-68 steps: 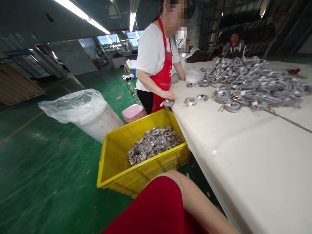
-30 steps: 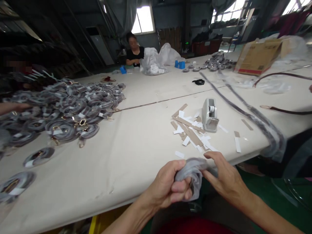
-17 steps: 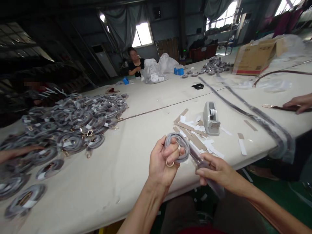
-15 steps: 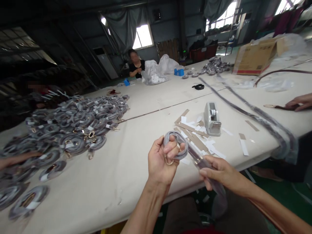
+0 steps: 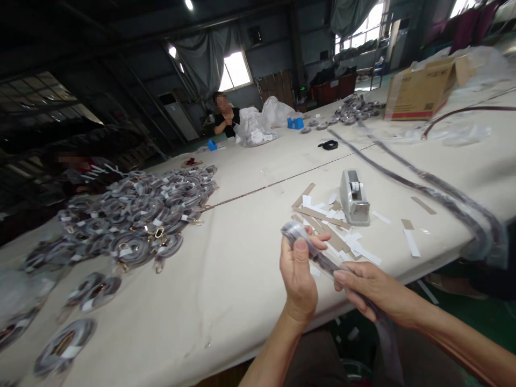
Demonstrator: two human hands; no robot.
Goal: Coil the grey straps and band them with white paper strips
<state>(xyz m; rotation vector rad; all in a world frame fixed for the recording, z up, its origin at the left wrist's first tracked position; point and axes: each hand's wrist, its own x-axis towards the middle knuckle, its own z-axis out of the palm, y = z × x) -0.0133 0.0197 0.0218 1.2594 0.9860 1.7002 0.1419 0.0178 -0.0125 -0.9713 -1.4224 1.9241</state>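
Note:
A brown strap (image 5: 322, 262) in clear plastic wrap runs between my two hands, above the near edge of the table. My left hand (image 5: 299, 269) is closed on its coiled end, thumb on top and some fingers reaching past the coil. Farther along, my right hand (image 5: 365, 287) pinches the strap between thumb and fingers. The loose tail drops below that hand over my lap. Just beyond my hands lie paper and card strips (image 5: 336, 228) and a grey tape dispenser (image 5: 355, 199).
A large heap of coiled wrapped straps (image 5: 141, 209) covers the table's left. Long straps (image 5: 435, 191) hang over the right edge. A cardboard box (image 5: 419, 94) stands at the back right. One person (image 5: 226, 118) is across the table, another (image 5: 80, 166) at the far left.
My left hand has turned the coil, which now shows edge-on, and shifted right. My right hand moved slightly right and down. The other people's hands at the left and right edges are gone from view.

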